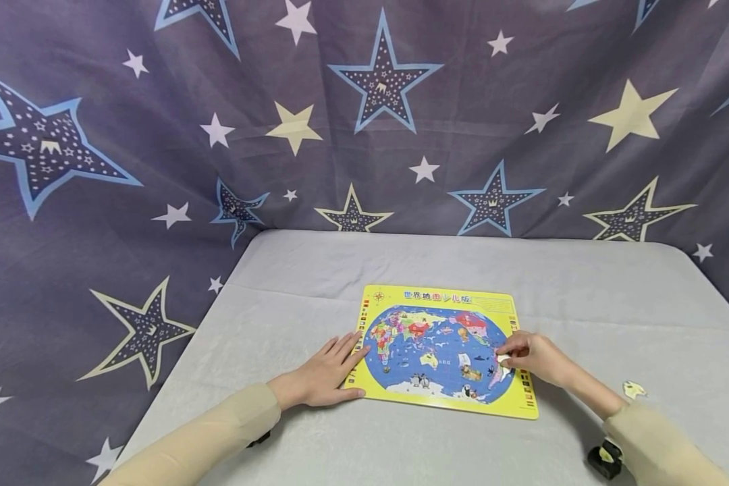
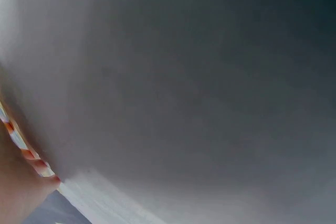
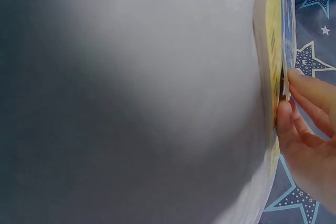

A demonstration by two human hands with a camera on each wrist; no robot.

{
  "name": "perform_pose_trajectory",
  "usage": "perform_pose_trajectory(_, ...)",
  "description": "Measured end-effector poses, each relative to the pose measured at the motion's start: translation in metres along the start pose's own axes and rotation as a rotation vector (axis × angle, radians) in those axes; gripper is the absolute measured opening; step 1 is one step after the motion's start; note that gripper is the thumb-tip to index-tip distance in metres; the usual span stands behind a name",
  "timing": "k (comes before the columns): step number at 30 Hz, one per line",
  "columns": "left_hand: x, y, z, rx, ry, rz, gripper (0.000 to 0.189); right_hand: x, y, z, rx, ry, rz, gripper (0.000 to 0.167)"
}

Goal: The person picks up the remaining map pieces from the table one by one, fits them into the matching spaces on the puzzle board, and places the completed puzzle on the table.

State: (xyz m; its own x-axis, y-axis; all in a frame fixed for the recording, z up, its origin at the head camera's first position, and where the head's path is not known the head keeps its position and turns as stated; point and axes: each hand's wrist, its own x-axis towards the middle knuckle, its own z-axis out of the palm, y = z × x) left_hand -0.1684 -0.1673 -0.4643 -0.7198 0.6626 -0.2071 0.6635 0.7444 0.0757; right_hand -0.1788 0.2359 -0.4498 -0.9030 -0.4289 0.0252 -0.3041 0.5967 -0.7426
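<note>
A world map puzzle board (image 1: 510, 408) with a yellow border and a blue oval map lies on the table. My left hand (image 1: 325, 372) rests against its left edge, fingers spread over the border and thumb at the lower left corner. At the map's right side, my right hand (image 1: 537, 358) pinches a small pale puzzle piece (image 1: 504, 361) between thumb and fingers, over the South America area. The right wrist view shows those fingertips (image 3: 286, 111) at the board's edge, the piece seen edge-on. Only part of my left hand (image 2: 21, 182) appears in the left wrist view.
Another small puzzle piece (image 1: 634, 389) lies on the grey-covered table (image 1: 304, 283), right of the board. A black wrist device (image 1: 604, 459) sits by the right sleeve. Star-patterned cloth (image 1: 401, 155) hangs behind and along the left.
</note>
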Motion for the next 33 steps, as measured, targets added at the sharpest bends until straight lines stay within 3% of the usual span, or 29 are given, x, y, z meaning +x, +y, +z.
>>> perform_pose_trajectory(9, 0.000, 0.001, 0.000, -0.002, -0.001, -0.002, 0.081, -0.001, 0.004, 0.002, -0.035, 0.020, -0.040, 0.015)
perform_pose_trajectory(18, 0.000, 0.001, 0.000, 0.003, -0.002, 0.003, 0.080, -0.006, 0.003, 0.001, -0.014, 0.014, -0.023, 0.019)
perform_pose_trajectory(33, -0.001, 0.001, 0.000, 0.007, 0.001, 0.002, 0.079, -0.025, 0.004, -0.022, -0.024, 0.034, 0.000, 0.024)
